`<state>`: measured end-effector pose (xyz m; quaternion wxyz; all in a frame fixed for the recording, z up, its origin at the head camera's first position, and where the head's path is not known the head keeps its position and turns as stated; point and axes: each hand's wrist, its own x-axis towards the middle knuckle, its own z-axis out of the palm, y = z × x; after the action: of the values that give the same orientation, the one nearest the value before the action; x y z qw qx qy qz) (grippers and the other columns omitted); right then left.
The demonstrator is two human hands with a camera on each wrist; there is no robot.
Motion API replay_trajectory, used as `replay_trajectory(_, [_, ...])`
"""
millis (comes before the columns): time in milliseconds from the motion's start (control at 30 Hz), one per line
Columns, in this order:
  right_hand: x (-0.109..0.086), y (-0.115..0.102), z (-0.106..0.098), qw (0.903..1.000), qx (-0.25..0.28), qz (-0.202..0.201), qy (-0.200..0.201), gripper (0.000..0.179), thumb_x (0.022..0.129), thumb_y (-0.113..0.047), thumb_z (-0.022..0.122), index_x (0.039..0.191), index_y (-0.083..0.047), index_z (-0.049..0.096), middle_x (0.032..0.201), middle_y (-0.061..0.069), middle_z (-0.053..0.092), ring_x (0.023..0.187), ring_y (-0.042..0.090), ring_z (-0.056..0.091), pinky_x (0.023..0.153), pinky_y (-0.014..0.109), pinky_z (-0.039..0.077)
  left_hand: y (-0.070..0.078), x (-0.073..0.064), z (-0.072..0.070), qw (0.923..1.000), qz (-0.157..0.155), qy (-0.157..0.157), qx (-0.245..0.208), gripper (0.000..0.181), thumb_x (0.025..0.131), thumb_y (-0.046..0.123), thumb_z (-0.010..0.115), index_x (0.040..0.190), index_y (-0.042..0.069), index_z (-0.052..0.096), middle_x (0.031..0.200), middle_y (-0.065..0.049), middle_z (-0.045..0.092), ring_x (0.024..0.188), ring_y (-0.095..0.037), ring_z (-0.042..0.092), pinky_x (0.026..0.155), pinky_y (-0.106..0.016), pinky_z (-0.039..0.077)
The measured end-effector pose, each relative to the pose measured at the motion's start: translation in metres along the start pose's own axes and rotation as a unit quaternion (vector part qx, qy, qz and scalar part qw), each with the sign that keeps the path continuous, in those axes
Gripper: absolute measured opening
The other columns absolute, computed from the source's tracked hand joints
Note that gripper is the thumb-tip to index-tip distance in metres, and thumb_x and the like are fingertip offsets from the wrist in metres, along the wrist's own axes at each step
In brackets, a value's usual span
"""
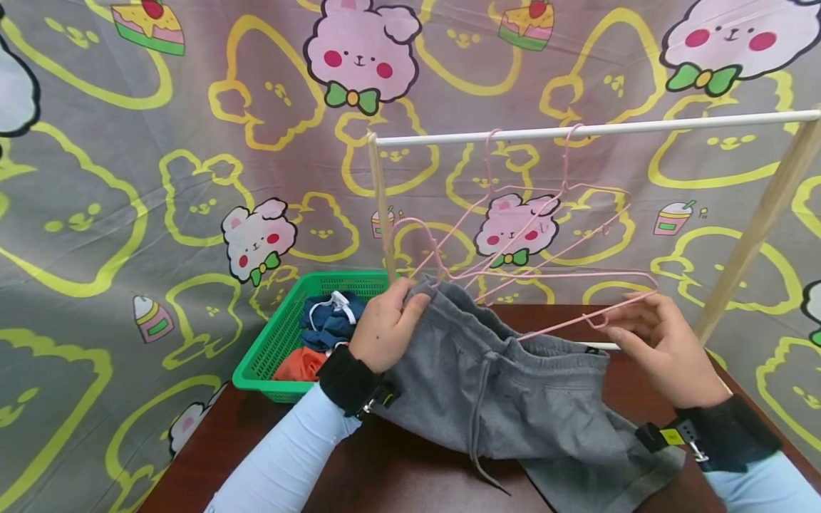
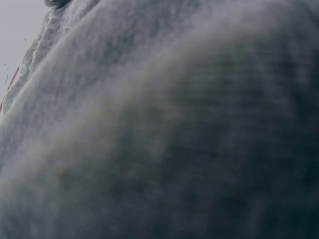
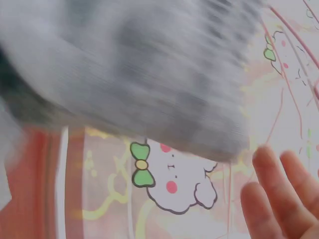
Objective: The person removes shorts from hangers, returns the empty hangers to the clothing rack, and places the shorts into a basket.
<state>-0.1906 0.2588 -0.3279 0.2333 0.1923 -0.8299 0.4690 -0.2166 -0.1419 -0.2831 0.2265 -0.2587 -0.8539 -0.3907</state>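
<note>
Grey drawstring shorts [image 1: 474,399] hang tilted over the table, filling most of the left wrist view. My left hand [image 1: 388,324] grips the left end of their waistband, thumb on the near side. A pink wire hanger [image 1: 551,275] stands at the waistband, its lower bar running down into the opening and its left end hidden there. At the hanger's right corner is my right hand [image 1: 667,349], thumb and fingers apart, touching or very near the wire. In the right wrist view its fingers [image 3: 276,189] look nearly straight, beside the blurred shorts.
Two more pink hangers [image 1: 566,160] hang from a white rail [image 1: 641,127] on wooden posts [image 1: 757,228]. A green basket [image 1: 276,349] at the left holds blue clothing [image 1: 321,324] and orange clothing [image 1: 300,365]. The brown table [image 1: 385,463] lies beneath; a patterned curtain stands behind.
</note>
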Motion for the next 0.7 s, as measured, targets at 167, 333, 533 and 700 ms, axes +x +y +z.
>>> replay_trajectory(167, [0.002, -0.004, -0.006, 0.9961, -0.007, 0.019, 0.086, 0.062, 0.095, 0.002, 0.067, 0.146, -0.013, 0.035, 0.112, -0.010, 0.060, 0.094, -0.003, 0.063, 0.077, 0.008, 0.048, 0.001, 0.000, 0.001, 1.0000, 0.002, -0.008, 0.003, 0.025, 0.106, 0.031, 0.054, 0.114, 0.009, 0.062, 0.081, -0.002, 0.055, 0.074, -0.019, 0.057, 0.064, -0.036, 0.046])
replay_trajectory(333, [0.004, -0.011, -0.011, 0.9830, -0.025, 0.038, 0.178, 0.056, 0.094, -0.001, 0.067, 0.144, -0.012, 0.044, 0.118, -0.019, 0.054, 0.098, -0.002, 0.055, 0.081, 0.007, 0.040, 0.003, 0.000, 0.003, 0.9997, 0.011, -0.015, 0.019, 0.025, 0.106, 0.031, 0.054, 0.115, 0.009, 0.062, 0.089, -0.003, 0.058, 0.077, -0.019, 0.058, 0.067, -0.037, 0.047])
replay_trajectory(533, [0.008, -0.028, -0.012, 0.9739, -0.099, -0.026, 0.203, 0.048, 0.085, -0.003, 0.073, 0.132, -0.001, 0.062, 0.123, -0.018, 0.052, 0.111, 0.001, 0.048, 0.089, 0.011, 0.035, 0.005, -0.001, 0.007, 0.9989, 0.016, -0.022, 0.039, 0.025, 0.106, 0.032, 0.054, 0.114, 0.010, 0.062, 0.092, -0.003, 0.060, 0.078, -0.019, 0.057, 0.068, -0.037, 0.046])
replay_trajectory(700, [0.017, -0.039, -0.002, 0.9397, -0.213, -0.199, 0.178, 0.059, 0.094, -0.052, 0.064, 0.118, 0.002, 0.070, 0.126, 0.022, 0.060, 0.118, 0.043, 0.050, 0.109, 0.044, 0.032, 0.007, -0.004, 0.010, 0.9973, 0.015, -0.042, 0.058, 0.025, 0.106, 0.033, 0.053, 0.114, 0.011, 0.061, 0.085, -0.001, 0.059, 0.075, -0.018, 0.057, 0.067, -0.036, 0.046])
